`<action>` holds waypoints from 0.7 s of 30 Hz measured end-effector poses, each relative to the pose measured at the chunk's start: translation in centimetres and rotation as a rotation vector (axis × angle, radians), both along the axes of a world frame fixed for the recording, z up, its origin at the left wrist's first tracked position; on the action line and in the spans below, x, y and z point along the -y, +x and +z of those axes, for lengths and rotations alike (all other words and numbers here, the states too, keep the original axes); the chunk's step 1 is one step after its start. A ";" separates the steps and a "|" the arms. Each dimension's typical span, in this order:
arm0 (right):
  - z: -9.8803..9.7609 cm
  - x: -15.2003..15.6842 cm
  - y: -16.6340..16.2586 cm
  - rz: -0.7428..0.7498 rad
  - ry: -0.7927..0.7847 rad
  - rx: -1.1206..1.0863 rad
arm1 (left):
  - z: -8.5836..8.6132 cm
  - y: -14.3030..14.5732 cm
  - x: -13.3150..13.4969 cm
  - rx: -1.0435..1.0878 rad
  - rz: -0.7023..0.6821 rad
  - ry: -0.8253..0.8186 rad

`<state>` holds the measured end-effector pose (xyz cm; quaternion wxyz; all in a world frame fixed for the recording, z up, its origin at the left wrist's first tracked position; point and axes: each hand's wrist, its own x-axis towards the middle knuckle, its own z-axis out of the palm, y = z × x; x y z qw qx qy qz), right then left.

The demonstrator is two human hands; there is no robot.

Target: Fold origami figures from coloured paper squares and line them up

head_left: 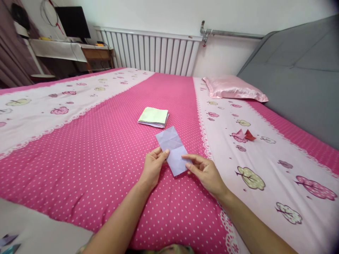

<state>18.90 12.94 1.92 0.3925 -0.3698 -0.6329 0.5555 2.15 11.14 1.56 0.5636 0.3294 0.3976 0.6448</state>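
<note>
Both hands hold one sheet of lilac origami paper (173,150) above the pink dotted bedspread. Crease lines cross the paper, and it looks folded to an oblong. My left hand (155,164) pinches its left edge, thumb on top and fingers beneath. At the lower right corner, my right hand (203,171) grips the sheet between thumb and fingers. Just beyond the sheet lies a stack of square papers (153,116), pale yellow-green on top with lilac showing below. Two small folded paper pieces, one pink (239,134) and one red (249,135), sit to the right.
A pink pillow (234,88) rests near the grey headboard (296,70). At the lower left, several folded paper pieces (9,240) lie on a pale grey surface (47,229). A radiator (153,49) and a desk with a monitor (74,23) stand beyond the bed.
</note>
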 end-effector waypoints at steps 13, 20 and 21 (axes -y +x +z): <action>0.4 -0.2 0.5 -0.053 0.132 0.031 | -0.1 -0.4 0.3 -0.033 -0.173 -0.115; 0.6 -0.5 0.9 0.026 0.273 0.141 | -0.2 -0.4 0.0 0.042 -0.098 -0.171; 0.6 -0.6 0.9 0.026 0.306 0.163 | -0.2 -0.4 0.0 0.044 -0.103 -0.175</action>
